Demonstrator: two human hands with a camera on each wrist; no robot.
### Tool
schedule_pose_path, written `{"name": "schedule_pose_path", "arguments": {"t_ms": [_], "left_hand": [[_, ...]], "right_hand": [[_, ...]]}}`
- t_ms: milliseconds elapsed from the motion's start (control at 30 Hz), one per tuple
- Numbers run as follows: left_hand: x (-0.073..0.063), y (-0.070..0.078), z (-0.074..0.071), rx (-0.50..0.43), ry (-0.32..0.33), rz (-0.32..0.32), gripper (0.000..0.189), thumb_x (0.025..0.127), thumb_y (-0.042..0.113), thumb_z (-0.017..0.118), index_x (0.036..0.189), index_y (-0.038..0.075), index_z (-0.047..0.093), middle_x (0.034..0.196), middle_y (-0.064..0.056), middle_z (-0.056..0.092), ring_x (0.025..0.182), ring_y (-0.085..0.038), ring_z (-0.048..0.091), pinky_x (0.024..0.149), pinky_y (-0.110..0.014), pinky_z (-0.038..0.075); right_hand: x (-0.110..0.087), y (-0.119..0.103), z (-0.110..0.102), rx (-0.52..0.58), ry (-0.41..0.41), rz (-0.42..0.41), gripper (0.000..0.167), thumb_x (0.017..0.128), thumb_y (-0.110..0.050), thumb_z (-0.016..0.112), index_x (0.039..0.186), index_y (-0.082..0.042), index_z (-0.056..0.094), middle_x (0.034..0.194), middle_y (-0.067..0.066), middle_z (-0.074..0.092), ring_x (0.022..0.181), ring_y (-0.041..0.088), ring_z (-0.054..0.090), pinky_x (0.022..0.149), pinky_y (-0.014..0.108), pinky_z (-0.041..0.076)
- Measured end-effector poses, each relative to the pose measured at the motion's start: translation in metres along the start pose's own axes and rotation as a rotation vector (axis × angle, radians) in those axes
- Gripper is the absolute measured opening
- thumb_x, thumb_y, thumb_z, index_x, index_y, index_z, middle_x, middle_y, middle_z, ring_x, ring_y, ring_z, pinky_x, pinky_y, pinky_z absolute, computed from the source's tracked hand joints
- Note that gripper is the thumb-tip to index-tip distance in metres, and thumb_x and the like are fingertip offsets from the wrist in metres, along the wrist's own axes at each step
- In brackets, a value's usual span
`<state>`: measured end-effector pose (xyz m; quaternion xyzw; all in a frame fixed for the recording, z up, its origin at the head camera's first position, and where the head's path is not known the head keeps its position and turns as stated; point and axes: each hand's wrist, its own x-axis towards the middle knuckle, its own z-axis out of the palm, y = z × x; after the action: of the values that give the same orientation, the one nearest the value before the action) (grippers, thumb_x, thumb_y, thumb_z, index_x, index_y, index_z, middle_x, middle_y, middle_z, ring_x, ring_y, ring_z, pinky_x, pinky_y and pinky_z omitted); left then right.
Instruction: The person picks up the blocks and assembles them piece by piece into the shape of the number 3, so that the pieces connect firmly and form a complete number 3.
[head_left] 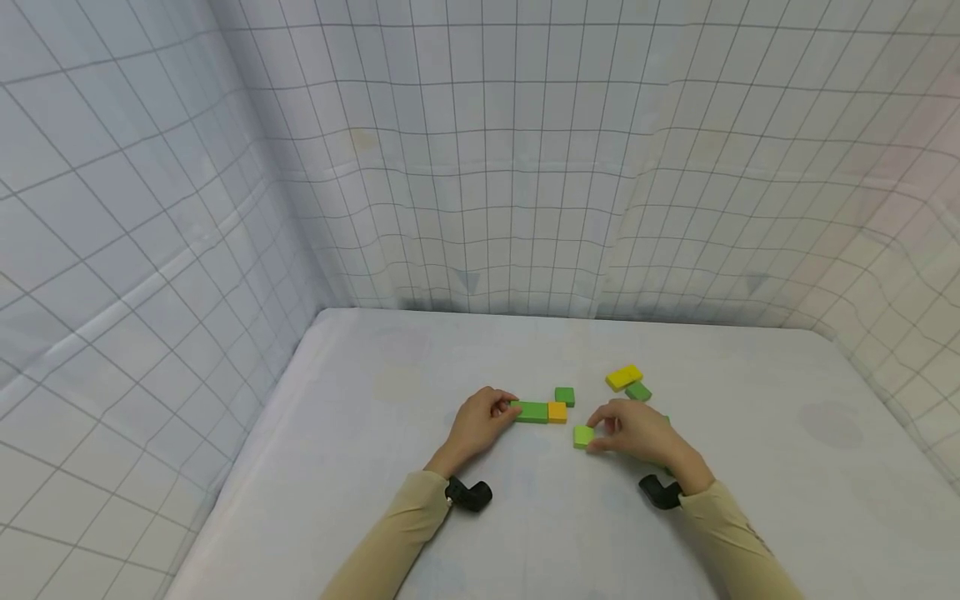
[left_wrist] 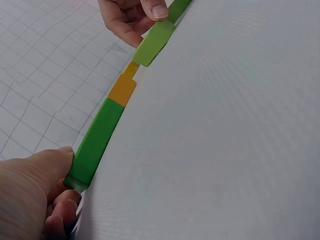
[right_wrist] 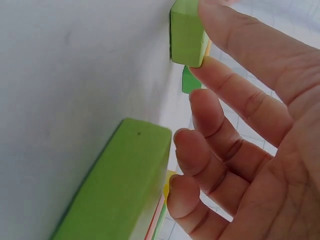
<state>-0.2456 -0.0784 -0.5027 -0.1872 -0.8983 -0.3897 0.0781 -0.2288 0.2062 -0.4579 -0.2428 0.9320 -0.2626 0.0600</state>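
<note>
My left hand [head_left: 477, 421] pinches the left end of a long green block [head_left: 531, 412] on the white table. An orange block [head_left: 557, 412] lies against that block's right end. In the left wrist view, my thumb is on one side of the green block [left_wrist: 95, 145], with other fingers curled beneath its end. My right hand [head_left: 637, 429] holds a light green block [head_left: 582, 437] between thumb and index finger, a little right of and nearer than the orange one. The right wrist view shows the remaining fingers loosely bent, close beside another light green block [right_wrist: 115, 180].
A small green block [head_left: 565, 397] lies just behind the orange one. Farther right are a yellow block [head_left: 624, 377] and another green block [head_left: 638, 392]. My right hand partly hides further green blocks. Gridded white curtains [head_left: 480, 167] stand behind the table [head_left: 375, 467] and at its sides.
</note>
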Motion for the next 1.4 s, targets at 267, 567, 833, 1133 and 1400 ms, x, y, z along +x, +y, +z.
{"name": "schedule_pose_path", "arguments": {"t_ms": [267, 567, 833, 1133, 1400], "left_hand": [[0.000, -0.001, 0.000, 0.006, -0.004, 0.001, 0.023, 0.092, 0.027, 0.064, 0.103, 0.009, 0.071, 0.078, 0.007, 0.051, 0.067, -0.007, 0.045, 0.061, -0.023, 0.038], [0.001, 0.000, 0.000, 0.003, -0.008, 0.001, 0.023, 0.092, 0.028, 0.064, 0.103, 0.009, 0.071, 0.078, 0.007, 0.051, 0.066, -0.007, 0.045, 0.061, -0.024, 0.038], [0.001, 0.000, 0.000, 0.000, 0.000, 0.004, 0.023, 0.092, 0.029, 0.064, 0.103, 0.009, 0.071, 0.077, 0.007, 0.050, 0.065, -0.007, 0.044, 0.061, -0.024, 0.038], [0.001, 0.001, -0.001, 0.008, -0.002, 0.011, 0.024, 0.092, 0.028, 0.064, 0.103, 0.009, 0.071, 0.077, 0.007, 0.050, 0.066, -0.007, 0.044, 0.061, -0.024, 0.038], [0.000, 0.000, -0.001, 0.006, -0.005, 0.005, 0.023, 0.092, 0.028, 0.064, 0.103, 0.009, 0.071, 0.077, 0.007, 0.050, 0.066, -0.007, 0.044, 0.061, -0.023, 0.038]], "right_hand": [[0.006, -0.005, 0.002, 0.024, -0.009, -0.018, 0.030, 0.075, -0.033, 0.081, 0.098, -0.016, 0.072, 0.070, -0.008, 0.050, 0.062, 0.010, 0.044, 0.055, 0.027, 0.037], [0.011, -0.010, 0.004, 0.019, -0.010, -0.034, 0.030, 0.076, -0.029, 0.081, 0.099, -0.013, 0.072, 0.070, -0.008, 0.051, 0.062, 0.010, 0.044, 0.057, 0.027, 0.038], [0.013, -0.012, 0.003, 0.003, 0.004, -0.031, 0.030, 0.075, -0.031, 0.081, 0.098, -0.014, 0.072, 0.069, -0.009, 0.051, 0.061, 0.010, 0.044, 0.056, 0.027, 0.037], [0.016, -0.014, 0.004, -0.012, 0.022, -0.009, 0.031, 0.074, -0.033, 0.082, 0.097, -0.015, 0.072, 0.070, -0.009, 0.050, 0.060, 0.009, 0.043, 0.055, 0.027, 0.036], [0.016, -0.014, 0.005, -0.018, 0.018, -0.005, 0.030, 0.074, -0.033, 0.082, 0.097, -0.015, 0.072, 0.069, -0.009, 0.050, 0.059, 0.009, 0.042, 0.055, 0.027, 0.036]]}}
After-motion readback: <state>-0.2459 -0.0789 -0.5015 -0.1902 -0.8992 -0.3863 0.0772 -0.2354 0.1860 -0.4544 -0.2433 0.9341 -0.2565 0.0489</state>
